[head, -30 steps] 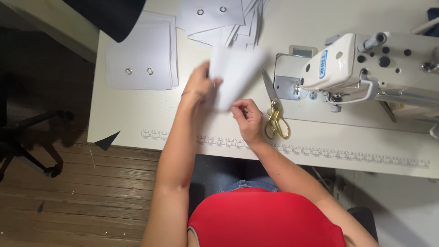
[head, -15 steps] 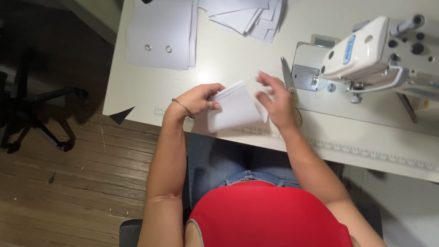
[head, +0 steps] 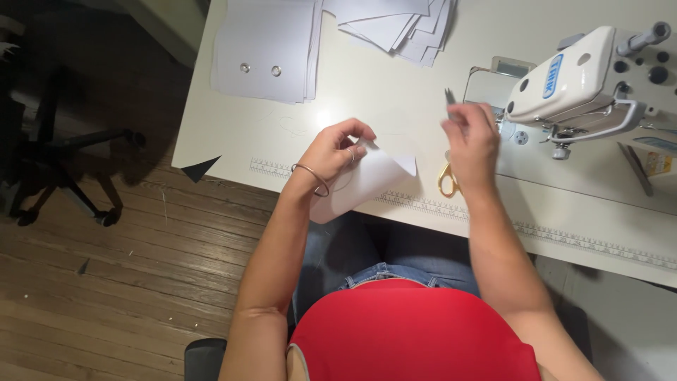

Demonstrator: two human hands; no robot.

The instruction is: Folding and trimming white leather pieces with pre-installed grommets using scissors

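1. Presently the left hand (head: 331,152) is pinching a white fabric piece (head: 367,185) at the near edge of the white sewing table (head: 395,85), its fingers closing together on the piece's upper edge.
2. That piece is curling, with one corner folding over on its right side, and its lower part is hanging past the table's near edge over the person's lap.
3. The right hand (head: 471,144) is hovering to the right of the piece, apart from it, with its fingers drawing together around a slim dark tool (head: 449,99) that is pointing away from the person; the picture is too blurred to name the tool.
4. Gold-handled scissors (head: 447,182) are lying on the table just under the right hand.
5. A white sewing machine (head: 585,77) is standing at the far right of the table, near the right hand.
6. A stack of white cut pieces with two metal eyelets (head: 264,46) is resting at the far left of the table, and a looser pile of white pieces (head: 402,21) is lying beside it, further right.
7. A printed ruler strip (head: 564,236) is running along the table's near edge.
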